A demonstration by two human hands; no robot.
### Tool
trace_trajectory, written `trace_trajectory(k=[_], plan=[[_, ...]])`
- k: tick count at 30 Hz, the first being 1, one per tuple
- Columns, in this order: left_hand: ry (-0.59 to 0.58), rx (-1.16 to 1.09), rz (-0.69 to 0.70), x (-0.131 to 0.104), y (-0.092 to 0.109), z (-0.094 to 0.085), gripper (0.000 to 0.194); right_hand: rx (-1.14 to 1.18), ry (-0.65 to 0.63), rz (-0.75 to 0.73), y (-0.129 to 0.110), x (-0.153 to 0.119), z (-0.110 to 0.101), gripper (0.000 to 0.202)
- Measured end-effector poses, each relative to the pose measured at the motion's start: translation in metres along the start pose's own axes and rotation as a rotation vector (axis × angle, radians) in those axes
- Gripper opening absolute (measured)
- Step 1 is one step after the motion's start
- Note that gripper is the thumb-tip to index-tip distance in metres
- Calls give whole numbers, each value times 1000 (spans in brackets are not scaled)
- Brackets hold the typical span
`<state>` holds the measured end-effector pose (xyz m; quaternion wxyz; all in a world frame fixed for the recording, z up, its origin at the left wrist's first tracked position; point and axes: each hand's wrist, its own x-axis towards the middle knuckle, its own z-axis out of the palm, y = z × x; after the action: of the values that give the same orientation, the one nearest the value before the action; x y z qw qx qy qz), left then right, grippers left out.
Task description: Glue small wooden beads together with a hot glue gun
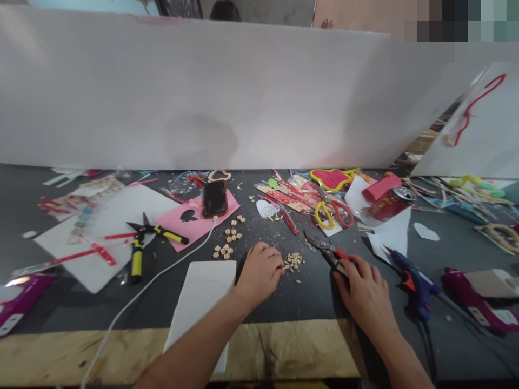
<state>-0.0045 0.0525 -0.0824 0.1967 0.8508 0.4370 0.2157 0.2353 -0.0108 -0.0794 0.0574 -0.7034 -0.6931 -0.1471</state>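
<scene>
Lower middle of head view: left hand (261,273) curled beside small wooden bits (294,261), can't tell if pinching one. Further right, right hand (365,286) wrapped round pruners (330,250), blades (321,244) look parted. Probably cutting step imo; another snip would need bit fed between blades.

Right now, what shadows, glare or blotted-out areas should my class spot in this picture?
Head view: a soft rounded shadow on the white panel, a darker one beside the right hand; head view: glare on the purple device at far left; head view: pixel blocks hiding the upper right corner.
</scene>
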Motion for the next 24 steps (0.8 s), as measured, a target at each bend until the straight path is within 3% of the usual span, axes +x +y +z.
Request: trace_trajectory(k=[24], plan=[[24,67,-39,1,4,1,14,30,10,2,1,1,1,25]])
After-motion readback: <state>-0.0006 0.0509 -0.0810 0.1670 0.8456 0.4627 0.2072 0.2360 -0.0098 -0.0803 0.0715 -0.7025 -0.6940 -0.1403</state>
